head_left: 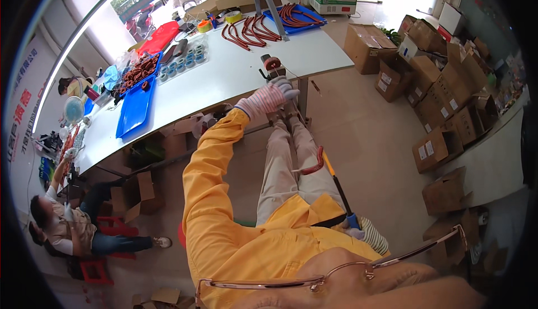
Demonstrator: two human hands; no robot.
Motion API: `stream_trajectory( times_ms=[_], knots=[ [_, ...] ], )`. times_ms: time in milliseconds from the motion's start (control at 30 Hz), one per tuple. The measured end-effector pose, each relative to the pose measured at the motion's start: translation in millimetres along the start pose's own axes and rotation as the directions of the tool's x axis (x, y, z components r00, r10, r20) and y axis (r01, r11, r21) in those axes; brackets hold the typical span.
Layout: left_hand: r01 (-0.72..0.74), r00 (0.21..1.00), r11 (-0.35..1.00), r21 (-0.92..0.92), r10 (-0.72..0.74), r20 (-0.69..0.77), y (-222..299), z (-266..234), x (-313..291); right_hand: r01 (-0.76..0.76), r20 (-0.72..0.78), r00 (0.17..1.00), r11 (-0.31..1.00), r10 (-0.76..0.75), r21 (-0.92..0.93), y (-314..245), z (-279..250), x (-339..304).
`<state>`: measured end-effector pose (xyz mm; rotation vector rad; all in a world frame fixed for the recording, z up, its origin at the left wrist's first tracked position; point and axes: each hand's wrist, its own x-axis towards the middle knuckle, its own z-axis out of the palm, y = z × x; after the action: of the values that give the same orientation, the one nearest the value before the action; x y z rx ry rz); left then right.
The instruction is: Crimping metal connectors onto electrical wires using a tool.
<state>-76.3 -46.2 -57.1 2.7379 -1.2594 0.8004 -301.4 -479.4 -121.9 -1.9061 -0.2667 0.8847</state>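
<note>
The person in the yellow long-sleeved jacket (224, 219) sat with legs in beige trousers (291, 163) stretched toward the long white desk (235, 73). The left hand (277, 93), in a striped knit work glove, was stretched out to the near edge of the desk, its fingers curled around the small dark clamp-like tool with a reddish-brown coil on top (273, 65) that stood at that edge. The right hand (364, 233), gloved the same way, lay low beside the hip, closed round the blue grip of a long tool with a black shaft and a yellow upper part (336, 183) that ran up along the right leg. A curved reddish-brown rubber ring piece (314, 163) rested across the thigh, touching that shaft.

Farther along the desk lay loose reddish-brown rings (252, 29), a blue plastic tray holding more of them (297, 15), and nearer the left another blue tray (134, 110), with a row of small blue-green rolls (182, 62) between. Brown cardboard boxes (443, 101) were stacked on the floor to the right. At the left another person (67, 219) sat low by a red stool (95, 270), well apart from the wearer.
</note>
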Motion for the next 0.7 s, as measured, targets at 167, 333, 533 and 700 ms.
stream_trajectory(
  times_ms=[167,333,533,700],
  knots=[
    [0.122,0.97,0.98,0.16,-0.152,0.192,5.4,3.8,21.9,0.111,-0.395,0.919,0.95,0.013,0.292,-45.4,-10.0,40.6],
    [0.176,0.701,0.754,-0.633,-0.548,-0.457,-29.9,10.5,46.8,0.584,-0.758,0.641,0.717,-0.121,0.38,-93.8,-0.9,137.2],
    [-0.055,0.311,0.319,-0.946,-0.895,-0.32,-87.4,-37.0,44.5,0.262,-0.192,0.96,0.896,-0.204,0.357,-124.3,13.7,176.0],
    [-0.03,0.351,0.199,-0.979,-0.915,-0.197,-119.3,-36.7,61.1,0.119,0.029,0.99,0.922,-0.14,0.369,-142.0,-0.6,189.0]
  ],
)
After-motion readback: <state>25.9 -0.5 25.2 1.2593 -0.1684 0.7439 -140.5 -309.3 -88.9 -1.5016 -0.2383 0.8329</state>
